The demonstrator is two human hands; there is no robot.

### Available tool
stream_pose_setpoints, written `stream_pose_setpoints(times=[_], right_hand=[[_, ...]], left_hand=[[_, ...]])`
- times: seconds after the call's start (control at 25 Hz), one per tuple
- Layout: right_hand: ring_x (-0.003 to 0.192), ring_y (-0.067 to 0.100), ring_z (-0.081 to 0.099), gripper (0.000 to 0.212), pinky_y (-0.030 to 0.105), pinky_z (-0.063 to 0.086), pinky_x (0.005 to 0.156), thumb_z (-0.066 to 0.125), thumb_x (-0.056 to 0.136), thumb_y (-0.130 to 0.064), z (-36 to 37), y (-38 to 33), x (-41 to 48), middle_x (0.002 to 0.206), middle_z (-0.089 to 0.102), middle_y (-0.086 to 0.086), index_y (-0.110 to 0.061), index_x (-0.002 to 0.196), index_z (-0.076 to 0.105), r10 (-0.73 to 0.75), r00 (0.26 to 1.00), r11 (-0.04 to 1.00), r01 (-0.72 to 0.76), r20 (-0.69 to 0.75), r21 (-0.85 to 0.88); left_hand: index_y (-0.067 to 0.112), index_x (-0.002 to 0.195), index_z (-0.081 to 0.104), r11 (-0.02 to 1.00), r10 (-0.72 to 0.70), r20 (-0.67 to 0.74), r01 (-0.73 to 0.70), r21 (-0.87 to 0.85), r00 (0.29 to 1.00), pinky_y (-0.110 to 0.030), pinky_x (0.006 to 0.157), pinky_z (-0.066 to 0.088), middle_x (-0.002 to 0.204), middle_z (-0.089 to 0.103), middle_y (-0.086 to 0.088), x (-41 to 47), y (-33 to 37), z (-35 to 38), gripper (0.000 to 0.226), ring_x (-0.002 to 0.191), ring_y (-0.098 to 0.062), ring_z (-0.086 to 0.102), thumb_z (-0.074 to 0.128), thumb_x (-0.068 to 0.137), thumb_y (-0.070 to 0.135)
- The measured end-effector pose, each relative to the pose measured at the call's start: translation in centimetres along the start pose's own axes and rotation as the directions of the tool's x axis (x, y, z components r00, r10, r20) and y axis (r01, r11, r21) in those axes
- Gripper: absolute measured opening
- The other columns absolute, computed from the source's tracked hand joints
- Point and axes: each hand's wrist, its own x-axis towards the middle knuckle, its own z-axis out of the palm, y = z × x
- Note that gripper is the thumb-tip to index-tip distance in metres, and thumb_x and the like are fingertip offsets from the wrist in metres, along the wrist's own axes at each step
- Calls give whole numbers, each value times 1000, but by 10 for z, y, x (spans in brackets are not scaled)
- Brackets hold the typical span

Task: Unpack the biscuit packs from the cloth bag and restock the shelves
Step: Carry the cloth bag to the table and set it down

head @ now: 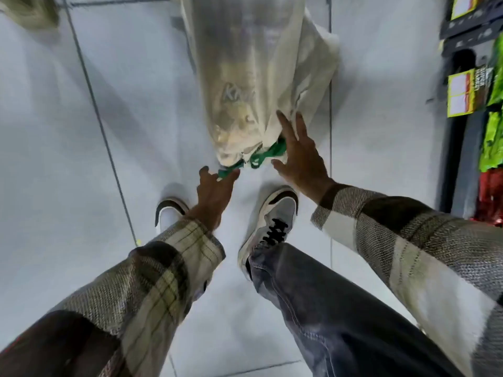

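A cream cloth bag (pixel 253 77) lies on the white tiled floor in front of my feet, its mouth tied with a green cord (pixel 261 156). The biscuit packs are hidden inside it. My left hand (pixel 213 197) reaches down to the loose end of the green cord, and its fingertips touch or pinch it; blur hides which. My right hand (pixel 302 156) hovers with spread, straight fingers at the bag's right side next to the knot, holding nothing.
A dark shelf unit (pixel 473 110) with green and red snack packets and yellow price tags runs down the right edge. My two shoes (pixel 275 219) stand just below the bag. Another cloth item (pixel 30 12) lies at the top left.
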Motion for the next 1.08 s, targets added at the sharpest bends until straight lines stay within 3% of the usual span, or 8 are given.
stream_pose_setpoints(times=[0.12,0.2,0.32,0.44,0.52,0.64,0.8,1.08], right_hand=[[106,39,59,88,46,56,84,68,77,-6,20,9,33,155,20,15,-42,145,26,-95,995,995,95,-12,-14],[90,39,60,69,46,55,83,58,76,6,33,14,48,138,33,15,-34,130,43,-109,992,993,106,-70,-53],[93,40,55,59,38,46,84,50,75,17,42,22,51,132,41,19,-19,122,52,-103,992,990,95,-73,-107],[97,33,56,48,24,40,75,54,76,15,39,16,49,125,49,17,-10,116,58,-140,989,990,139,-45,-12],[85,21,50,44,14,32,62,54,75,16,30,7,48,110,51,10,-8,110,60,-156,988,985,156,-14,68],[78,15,46,47,19,32,68,52,70,19,16,-8,43,96,48,1,-9,107,63,-175,983,969,182,-54,170],[75,12,51,46,19,37,64,44,70,21,-19,-34,15,85,53,0,-14,93,62,-127,971,951,176,-201,252],[72,8,45,34,10,36,66,41,59,9,-184,-124,-41,77,54,1,-17,78,53,-23,906,916,189,-424,355]], left_hand=[[11,142,29,980,-59,86,75,-187,995,-50,96,53,139,52,-21,40,6,22,127,120,-36,58,84,42,66],[2,126,52,978,-51,95,69,-198,994,-40,77,57,124,62,-24,81,2,34,125,102,-34,66,80,29,75],[-2,119,58,957,-112,74,128,-261,991,-38,79,60,116,67,-21,97,13,30,97,97,-31,70,83,51,63],[-10,101,62,930,-150,76,167,-328,986,-24,51,57,76,72,-18,101,26,24,21,56,-20,71,58,93,9],[-5,83,62,930,-160,26,159,-331,987,-21,43,53,65,69,-13,97,34,20,22,49,-18,68,46,96,2],[8,71,57,947,-65,-49,46,-319,997,-37,69,58,81,68,-14,78,34,4,32,73,-27,67,44,94,25],[9,86,56,869,107,10,-89,-487,994,-34,73,54,91,60,-13,32,40,-30,9,84,-23,61,49,90,15],[-2,84,58,704,311,-44,-262,-660,949,-22,59,57,70,60,-12,-134,153,-120,20,61,-20,61,43,94,4]])
